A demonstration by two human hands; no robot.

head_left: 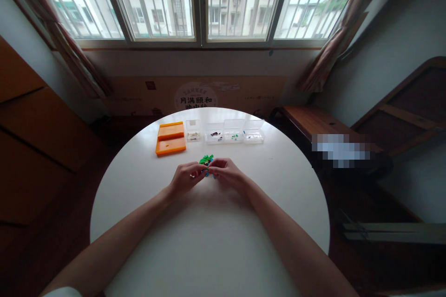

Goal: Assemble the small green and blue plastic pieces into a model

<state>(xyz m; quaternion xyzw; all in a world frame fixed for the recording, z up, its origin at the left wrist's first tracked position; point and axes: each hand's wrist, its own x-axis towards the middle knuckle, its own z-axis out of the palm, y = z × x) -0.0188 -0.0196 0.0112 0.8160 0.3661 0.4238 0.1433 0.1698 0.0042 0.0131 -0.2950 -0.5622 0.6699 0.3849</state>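
Over the middle of the white table, my left hand [188, 177] and my right hand [227, 171] meet around a small building-brick model [206, 159]. Bright green pieces show at its top, with blue and dark bits lower down. Thumb and fingers of both hands are pinched at its near side. My fingers cover much of the model, so I cannot make out any single piece between them. Just beyond my hands stand an orange plastic tray [170, 145] with a small piece in it and several clear boxes holding small parts.
A clear box [193, 137] with pale parts is beside the orange tray. Right of it, another clear box [213, 139] holds dark pieces, and further compartments hold green and blue ones. The round white table [209, 250] has a wooden bench [313, 123] to its right.
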